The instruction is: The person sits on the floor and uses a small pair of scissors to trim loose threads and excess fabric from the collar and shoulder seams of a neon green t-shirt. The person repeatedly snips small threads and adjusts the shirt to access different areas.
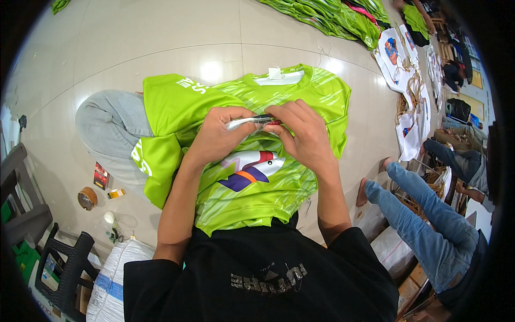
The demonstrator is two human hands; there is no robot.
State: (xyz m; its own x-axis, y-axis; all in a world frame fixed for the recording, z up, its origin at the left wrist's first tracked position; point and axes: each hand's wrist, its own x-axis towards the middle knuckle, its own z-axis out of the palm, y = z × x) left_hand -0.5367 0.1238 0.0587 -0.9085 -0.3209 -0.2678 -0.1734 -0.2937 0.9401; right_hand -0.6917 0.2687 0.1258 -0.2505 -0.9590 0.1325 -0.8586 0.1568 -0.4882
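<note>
A lime-green printed shirt [252, 198] lies across my lap and the floor ahead, its collar pointing away from me. Over its middle, my left hand [222, 131] is closed around a slim black-and-white object [262, 118], whose exact kind I cannot make out. The fingers of my right hand [303, 129] pinch the other end of that object, where a small red part shows. Both hands meet just above the shirt's bird print. A green sleeve [185, 91] is spread to the left, over my grey-trousered knee [115, 115].
A tape roll [87, 198], a small red-and-black packet [101, 176] and a yellow box [116, 193] lie at left. Beyond are a dark chair [67, 268] and a white sack [115, 279]. Green garments [332, 19] are heaped far ahead. White bags [394, 56] and a person in jeans [424, 209] are at right.
</note>
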